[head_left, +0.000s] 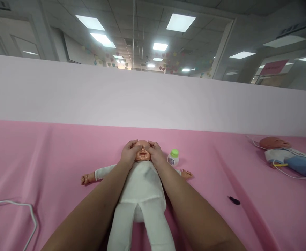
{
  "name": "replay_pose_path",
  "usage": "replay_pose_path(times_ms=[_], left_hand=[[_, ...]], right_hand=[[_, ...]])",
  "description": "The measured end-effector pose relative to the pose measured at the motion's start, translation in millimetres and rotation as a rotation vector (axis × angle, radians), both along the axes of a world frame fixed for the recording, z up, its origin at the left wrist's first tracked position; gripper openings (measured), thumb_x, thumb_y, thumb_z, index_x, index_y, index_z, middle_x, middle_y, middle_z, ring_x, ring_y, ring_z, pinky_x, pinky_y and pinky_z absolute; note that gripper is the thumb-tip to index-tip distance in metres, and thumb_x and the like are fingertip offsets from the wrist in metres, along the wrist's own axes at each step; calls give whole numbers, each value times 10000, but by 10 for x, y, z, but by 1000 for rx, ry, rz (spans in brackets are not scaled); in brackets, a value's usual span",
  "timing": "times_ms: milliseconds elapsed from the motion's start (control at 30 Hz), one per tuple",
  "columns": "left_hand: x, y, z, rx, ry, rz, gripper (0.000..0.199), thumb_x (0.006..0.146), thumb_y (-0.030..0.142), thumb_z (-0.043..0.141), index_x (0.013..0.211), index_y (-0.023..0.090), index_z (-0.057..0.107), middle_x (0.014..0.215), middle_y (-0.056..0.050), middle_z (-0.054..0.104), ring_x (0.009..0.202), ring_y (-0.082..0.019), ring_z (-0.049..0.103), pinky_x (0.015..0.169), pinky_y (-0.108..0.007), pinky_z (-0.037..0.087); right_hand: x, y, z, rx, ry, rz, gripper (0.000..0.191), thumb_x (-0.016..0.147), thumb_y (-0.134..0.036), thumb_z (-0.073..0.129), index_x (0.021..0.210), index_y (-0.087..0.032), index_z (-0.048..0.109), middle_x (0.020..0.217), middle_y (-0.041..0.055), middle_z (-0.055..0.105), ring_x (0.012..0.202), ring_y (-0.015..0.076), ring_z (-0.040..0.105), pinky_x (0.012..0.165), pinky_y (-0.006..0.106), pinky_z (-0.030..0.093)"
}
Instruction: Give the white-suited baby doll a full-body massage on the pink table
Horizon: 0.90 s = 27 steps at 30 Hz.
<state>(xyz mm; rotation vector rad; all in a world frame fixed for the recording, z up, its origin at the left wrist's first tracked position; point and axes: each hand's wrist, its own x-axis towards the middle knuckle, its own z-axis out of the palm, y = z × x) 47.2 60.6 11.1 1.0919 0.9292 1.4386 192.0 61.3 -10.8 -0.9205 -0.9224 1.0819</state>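
One white doll, one blue doll and one bottle sit on the pink surface. Left hand and right hand, half curled, clasp the white doll's head, thumbs across its upper face.

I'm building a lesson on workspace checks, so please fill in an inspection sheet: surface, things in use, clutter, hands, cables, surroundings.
Surface: pink covering, with some creases.
Things in use: a doll in white clothing, lying face up, arms spread.
Clutter: a green-capped bottle upright to the right of the doll's head; a small dark object, too small to identify; a second doll in blue and white, far right.
Hands: left hand and right hand on either side of the head, thumbs over its eye area.
Cables: white cable at lower left; white cord across the second doll.
Surroundings: white wall behind; lit ceiling panels above it.
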Motion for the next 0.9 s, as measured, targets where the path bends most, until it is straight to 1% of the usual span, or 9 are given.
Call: replay_pose_path(times_ms=[100, 267, 433, 600, 700, 800, 900], left_hand=[[18, 1, 18, -22, -19, 16, 503, 626, 315, 877, 1090, 189, 729, 979, -65, 758, 860, -241, 721, 805, -379, 580], [42, 25, 21, -47, -37, 60, 426, 646, 376, 870, 1018, 200, 763, 985, -63, 766, 903, -234, 710, 872, -385, 570], [26, 22, 30, -66, -80, 41, 436, 657, 351, 835, 1059, 192, 778, 1006, -79, 775, 910, -234, 715, 872, -387, 580], [5, 10, 38, -118, -142, 6, 459, 669, 282, 799, 1117, 182, 770, 1037, -97, 776, 893, -230, 715, 841, -384, 588], [8, 11, 22, -83, -139, -3, 465, 654, 279, 825, 1101, 177, 749, 1010, -82, 764, 873, -217, 711, 826, -365, 585], [11, 19, -5, -36, -114, -24, 523, 642, 298, 874, 1127, 184, 712, 1027, -76, 748, 871, -221, 718, 807, -367, 587], [14, 30, -26, -24, -63, -15, 546, 662, 334, 885, 1153, 188, 696, 1066, -90, 741, 884, -235, 725, 803, -381, 590]], right_hand=[[-9, 4, 15, -6, -19, -8, 518, 633, -426, 900, 1064, -250, 671, 1026, 23, 753, 1009, 261, 705, 912, 407, 574], [-20, 15, 12, 3, -5, -19, 439, 706, -494, 842, 1032, -241, 692, 1001, 21, 758, 982, 241, 704, 895, 383, 566], [-5, 52, -19, 1, 33, -31, 389, 709, -481, 808, 1002, -245, 711, 999, 24, 766, 991, 246, 700, 930, 395, 552], [17, 52, -40, -5, 71, -7, 423, 685, -437, 782, 1062, -257, 716, 1113, 40, 765, 1055, 262, 699, 964, 427, 552], [7, 13, -17, 3, 65, 4, 437, 685, -436, 805, 1069, -251, 709, 1110, 39, 760, 1054, 253, 698, 978, 418, 547], [-11, -36, 24, 14, 25, 11, 487, 666, -422, 862, 1089, -249, 692, 1096, 36, 754, 1057, 250, 700, 968, 404, 553], [-20, -62, 56, 1, -51, -21, 517, 649, -406, 878, 1099, -247, 678, 1095, 37, 749, 1066, 259, 701, 943, 397, 563]])
